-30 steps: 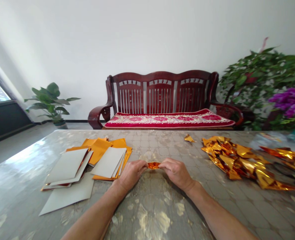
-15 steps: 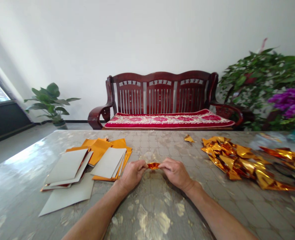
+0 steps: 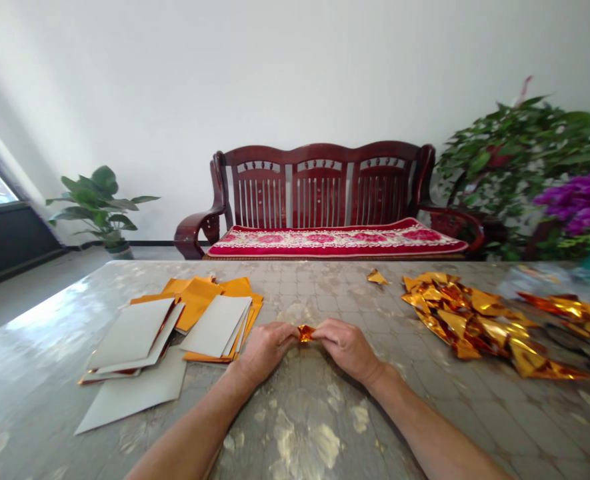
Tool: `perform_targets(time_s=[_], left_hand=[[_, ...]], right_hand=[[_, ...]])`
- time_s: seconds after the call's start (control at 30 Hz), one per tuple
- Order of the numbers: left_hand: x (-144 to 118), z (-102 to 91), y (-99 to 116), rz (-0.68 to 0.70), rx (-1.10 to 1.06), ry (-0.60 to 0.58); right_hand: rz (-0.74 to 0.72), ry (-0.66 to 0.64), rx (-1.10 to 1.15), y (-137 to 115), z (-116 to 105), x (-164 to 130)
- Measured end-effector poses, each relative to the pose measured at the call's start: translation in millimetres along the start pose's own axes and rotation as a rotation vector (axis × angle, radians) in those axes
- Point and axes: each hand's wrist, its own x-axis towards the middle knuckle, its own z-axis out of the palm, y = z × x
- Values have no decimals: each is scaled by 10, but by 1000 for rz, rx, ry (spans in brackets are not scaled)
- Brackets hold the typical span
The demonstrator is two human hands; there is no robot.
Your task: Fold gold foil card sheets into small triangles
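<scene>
Both hands have closed in, fingers (image 3: 291,335) pinching the foil piece (image 3: 305,333) between them.

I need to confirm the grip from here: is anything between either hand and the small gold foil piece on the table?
Nothing visible. The left hand and right hand both pinch the small crumpled gold foil piece directly, one at each end, just above the glossy marbled table. The grey and orange card sheets lie apart to the left.

Table (image 3: 325,427): glossy, mottled grey-gold surface. Toward left edge: loose sheets (image 3: 175,327), orange and grey sides, overlapping. Toward right edge: pile of crumpled gold foil pieces (image 3: 475,320). Near far edge: one small foil scrap (image 3: 376,276).
</scene>
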Motion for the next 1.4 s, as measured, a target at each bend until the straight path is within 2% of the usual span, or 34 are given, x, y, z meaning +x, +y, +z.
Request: perform_targets(time_s=[0.13,0.3,0.5,0.67,1.07,1.4], left_hand=[[-1,18,-12,8,79,26],[-26,57,-7,3,32,5],[-20,34,51,9,-17,-44],[-12,-6,122,11,46,-75],[-28,23,208,-39,104,-34],[-20,101,218,-120,-3,54]], right_hand=[[-50,5,-42,-13,17,5],[-105,-7,-91,-48,41,3],[-70,-12,-67,-84,40,13],[-32,-1,-49,-106,37,15],[-36,24,-40,-123,47,19],[-39,48,-40,-117,52,35]])
